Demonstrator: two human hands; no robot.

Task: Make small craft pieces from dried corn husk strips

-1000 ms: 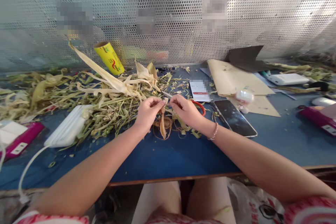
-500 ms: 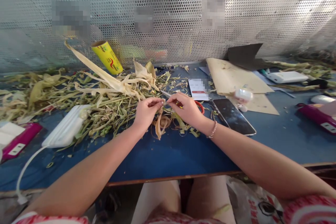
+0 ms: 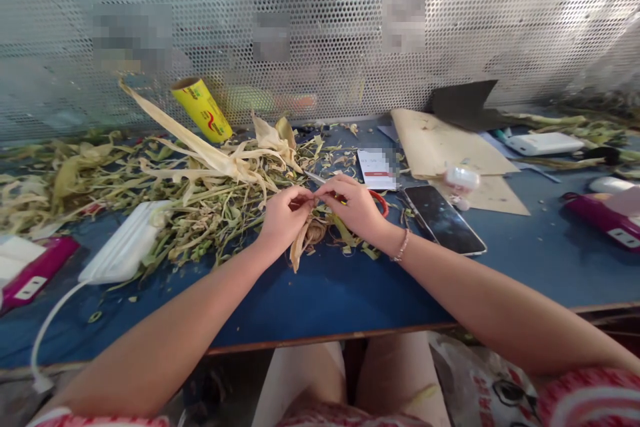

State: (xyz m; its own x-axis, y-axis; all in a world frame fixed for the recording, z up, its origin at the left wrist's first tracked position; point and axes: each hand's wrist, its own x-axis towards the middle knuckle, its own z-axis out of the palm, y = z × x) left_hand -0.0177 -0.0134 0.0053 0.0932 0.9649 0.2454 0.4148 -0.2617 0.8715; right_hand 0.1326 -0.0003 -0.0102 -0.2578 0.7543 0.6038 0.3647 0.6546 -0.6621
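My left hand (image 3: 287,215) and my right hand (image 3: 353,208) meet fingertip to fingertip over the middle of the table. Both are closed in a pinch. From under my left fingers hangs a strip of dried husk (image 3: 298,250), which my left hand appears to grip. What my right fingertips pinch is too small to make out. Below the hands lies a coil of brown twine (image 3: 315,230). Red-handled scissors (image 3: 381,203) lie under and beside my right hand, with the blade tip (image 3: 314,177) showing past the knuckles.
Dried stems and leaves (image 3: 200,230) cover the left side. Around them are a yellow tube (image 3: 203,110), a white corded device (image 3: 123,243) and a magenta packet (image 3: 43,273). On the right are a card (image 3: 376,170), a phone (image 3: 445,220), brown paper (image 3: 445,147) and a small clear case (image 3: 463,180).
My fingertips have drawn together, and my left hand has shifted slightly right. The husk strip hangs a little lower and further left. The whole view has shifted slightly.
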